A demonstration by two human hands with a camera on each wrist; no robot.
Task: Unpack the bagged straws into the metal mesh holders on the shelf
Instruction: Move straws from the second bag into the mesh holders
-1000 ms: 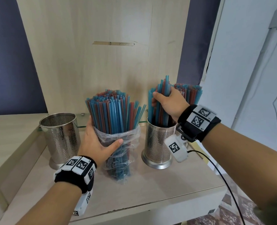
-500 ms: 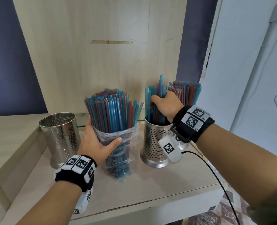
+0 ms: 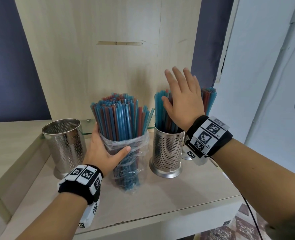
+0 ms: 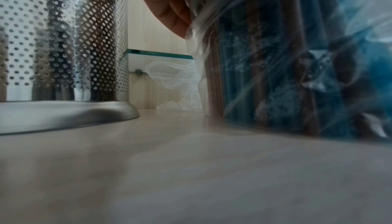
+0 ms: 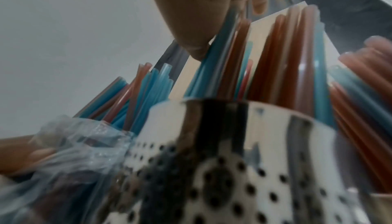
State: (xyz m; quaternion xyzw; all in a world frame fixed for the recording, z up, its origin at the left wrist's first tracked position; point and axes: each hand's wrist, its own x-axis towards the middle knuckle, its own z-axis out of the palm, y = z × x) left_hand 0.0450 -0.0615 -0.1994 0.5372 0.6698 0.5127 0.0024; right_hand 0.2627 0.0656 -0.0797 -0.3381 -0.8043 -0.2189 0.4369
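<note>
A clear plastic bag of blue and red straws stands upright mid-shelf; my left hand grips it around the middle, thumb across the front. In the left wrist view the bag fills the right side. To its right a metal mesh holder holds several straws. My right hand hovers open above them, fingers straight and spread, holding nothing. The right wrist view shows this holder and its straws under the palm. An empty mesh holder stands at the left.
Behind my right wrist another holder, mostly hidden, carries straws. A wooden back panel rises behind the shelf. A crumpled clear bag lies at the back. A black cable hangs off the right edge.
My right hand has let go of the straw bundle in the middle holder and lifted, fingers spreading open. The straws have dropped level. The left hand still holds the bag.
</note>
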